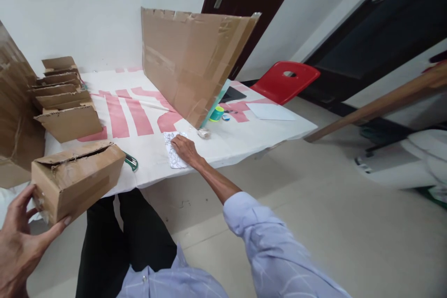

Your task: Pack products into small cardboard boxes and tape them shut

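My left hand grips the near end of a small brown cardboard box, thumb along the lower edge and fingers round the side. The box is tilted at the table's front edge, with a gap along its top flaps. My right hand reaches across to a white sheet with dark line patterns lying on the table. Its fingers are curled closed on the sheet's upper part, hiding some of it. A green box cutter lies just right of the box.
A large cardboard panel stands on the white-covered table. Beside it are a teal tape roll and a small crumpled item. Open cardboard boxes stand at left. A red chair is behind the table's right end.
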`<control>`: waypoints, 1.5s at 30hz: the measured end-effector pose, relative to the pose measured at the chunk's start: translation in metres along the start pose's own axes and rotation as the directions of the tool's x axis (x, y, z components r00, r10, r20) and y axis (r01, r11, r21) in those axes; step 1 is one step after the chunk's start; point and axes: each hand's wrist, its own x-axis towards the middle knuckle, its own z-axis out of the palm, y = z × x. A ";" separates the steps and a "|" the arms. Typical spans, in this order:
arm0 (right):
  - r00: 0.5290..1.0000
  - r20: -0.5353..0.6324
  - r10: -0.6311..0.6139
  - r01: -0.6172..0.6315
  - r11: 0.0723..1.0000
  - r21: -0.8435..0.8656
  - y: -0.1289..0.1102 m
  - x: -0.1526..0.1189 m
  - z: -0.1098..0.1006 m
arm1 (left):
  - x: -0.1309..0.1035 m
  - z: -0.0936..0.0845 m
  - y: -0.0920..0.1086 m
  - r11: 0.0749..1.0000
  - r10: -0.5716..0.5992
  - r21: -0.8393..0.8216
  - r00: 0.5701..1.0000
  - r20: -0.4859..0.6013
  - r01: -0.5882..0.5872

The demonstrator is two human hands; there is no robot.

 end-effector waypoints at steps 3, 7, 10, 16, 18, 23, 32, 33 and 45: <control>1.000 0.030 0.003 -0.002 0.999 -0.032 -0.003 0.000 0.000 | -0.001 0.000 0.002 0.995 -0.048 -0.083 0.998 0.038 0.051; 0.998 0.064 0.003 0.001 0.998 -0.058 -0.006 -0.001 -0.001 | -0.001 0.000 0.002 0.994 -0.062 -0.092 0.997 0.035 0.065; 0.996 0.091 0.000 0.006 0.998 -0.066 -0.006 -0.002 -0.002 | -0.001 0.000 0.000 0.995 -0.031 -0.092 0.999 0.033 0.034; 0.989 0.148 -0.015 0.023 0.998 -0.053 -0.006 0.000 -0.004 | -0.002 0.000 0.000 0.996 -0.014 -0.089 0.999 0.032 0.017; 0.986 0.167 -0.015 0.023 0.999 -0.044 -0.005 0.001 -0.005 | -0.002 0.000 -0.001 0.996 -0.018 -0.084 0.999 0.034 0.021; 0.974 0.226 -0.031 0.033 0.999 -0.006 -0.002 0.005 -0.012 | -0.002 0.000 -0.002 0.996 -0.030 -0.080 0.999 0.033 0.032; 0.945 0.325 -0.016 -0.010 0.997 0.078 0.002 0.022 -0.015 | -0.004 0.000 -0.002 0.991 -0.041 -0.127 0.998 0.040 0.046; 0.943 0.334 -0.010 -0.021 0.996 0.087 0.003 0.025 -0.014 | -0.005 0.000 -0.003 0.988 -0.050 -0.145 0.998 0.046 0.057; 0.952 0.303 0.049 -0.107 0.978 0.179 0.003 0.025 -0.017 | -0.018 -0.010 -0.043 0.943 -0.250 -0.191 0.960 0.128 0.271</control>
